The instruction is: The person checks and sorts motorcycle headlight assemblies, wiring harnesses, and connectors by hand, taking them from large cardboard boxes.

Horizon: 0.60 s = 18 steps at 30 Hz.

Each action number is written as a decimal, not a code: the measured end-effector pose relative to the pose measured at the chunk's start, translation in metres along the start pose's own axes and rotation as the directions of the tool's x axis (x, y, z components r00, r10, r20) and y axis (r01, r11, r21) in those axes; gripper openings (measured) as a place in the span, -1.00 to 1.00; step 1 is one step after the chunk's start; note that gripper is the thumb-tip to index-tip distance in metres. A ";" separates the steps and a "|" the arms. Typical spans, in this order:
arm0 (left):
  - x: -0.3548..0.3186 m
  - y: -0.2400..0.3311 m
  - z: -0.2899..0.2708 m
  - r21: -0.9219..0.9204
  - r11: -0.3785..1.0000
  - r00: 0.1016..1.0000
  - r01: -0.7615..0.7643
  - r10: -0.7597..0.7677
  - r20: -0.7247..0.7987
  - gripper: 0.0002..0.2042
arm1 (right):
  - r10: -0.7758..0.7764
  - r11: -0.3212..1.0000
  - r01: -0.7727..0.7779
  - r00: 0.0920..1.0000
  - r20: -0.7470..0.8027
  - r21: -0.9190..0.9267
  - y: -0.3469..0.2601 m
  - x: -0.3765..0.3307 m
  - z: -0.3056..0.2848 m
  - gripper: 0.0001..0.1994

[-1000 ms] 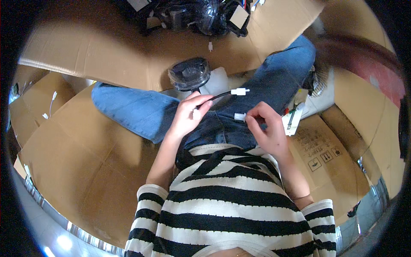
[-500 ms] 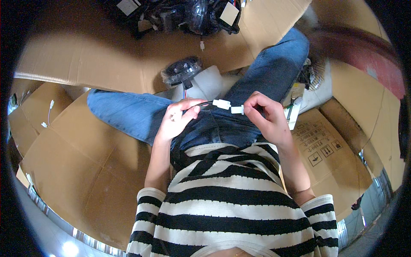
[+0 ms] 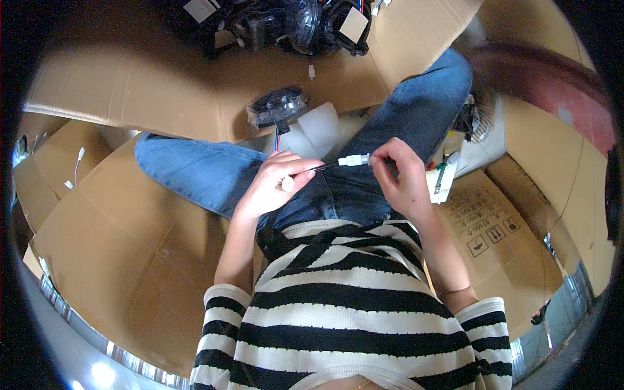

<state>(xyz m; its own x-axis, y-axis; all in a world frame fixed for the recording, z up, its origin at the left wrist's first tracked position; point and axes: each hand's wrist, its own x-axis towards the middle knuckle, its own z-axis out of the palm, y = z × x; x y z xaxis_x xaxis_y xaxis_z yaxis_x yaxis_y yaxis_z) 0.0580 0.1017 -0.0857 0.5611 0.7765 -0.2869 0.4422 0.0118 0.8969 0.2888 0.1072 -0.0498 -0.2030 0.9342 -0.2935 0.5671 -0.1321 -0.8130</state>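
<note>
My left hand (image 3: 276,182) is closed, thumb and fingers pinching a dark cable (image 3: 323,167). A small white piece (image 3: 286,183) shows against its palm; its kind is unclear. From the cable's end a white plug connector (image 3: 351,160) reaches across to my right hand (image 3: 400,174), whose fingertips pinch its far end. The two white connector halves are in line and touching; whether they are locked cannot be seen. Beyond my left hand lies a round black part (image 3: 276,107) in clear plastic, with red and blue wires (image 3: 277,140) running down behind that hand.
Several black plastic-wrapped parts (image 3: 302,29) lie in a large open cardboard box (image 3: 130,91) ahead. White foam (image 3: 318,127) sits beside the round part. Flattened cardboard (image 3: 123,260) spreads at left, with a loose connector lead (image 3: 77,168). A printed carton (image 3: 497,224) is at right.
My hands have brought the two white connector halves together; a gap and offset showed between them before. My left hand has turned slightly.
</note>
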 end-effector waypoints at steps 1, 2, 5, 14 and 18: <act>0.002 0.002 0.002 0.010 0.999 0.999 -0.034 0.034 -0.038 -0.83 | 0.012 0.999 -0.011 0.999 -0.030 0.030 0.001 0.000 0.003 -0.94; 0.004 0.002 0.003 0.011 0.999 0.999 -0.033 0.033 -0.039 -0.83 | 0.011 0.999 -0.010 1.000 -0.029 0.031 0.003 0.000 0.004 -0.94; 0.006 0.002 0.004 0.028 0.998 0.992 -0.062 0.065 -0.112 -0.84 | 0.032 0.999 -0.031 0.999 -0.043 0.025 0.007 0.000 0.004 -0.94; 0.030 0.074 -0.062 -0.347 0.913 0.843 0.216 -0.353 -0.406 -0.78 | 0.231 0.890 -0.202 0.973 -0.020 0.410 0.008 -0.007 -0.033 -0.94; 0.011 0.160 -0.122 -0.022 0.968 0.833 0.250 -0.227 -0.504 -0.74 | 0.132 0.875 -0.159 0.987 0.091 0.457 0.008 -0.018 -0.041 -0.98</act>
<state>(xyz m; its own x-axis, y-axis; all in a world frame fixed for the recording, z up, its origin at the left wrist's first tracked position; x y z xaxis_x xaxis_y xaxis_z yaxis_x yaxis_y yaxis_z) 0.0494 0.1890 0.0961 0.0140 0.9620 -0.2727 0.5528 0.2199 0.8038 0.3295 0.1029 -0.0308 -0.1983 0.8743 -0.4430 0.1634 -0.4161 -0.8945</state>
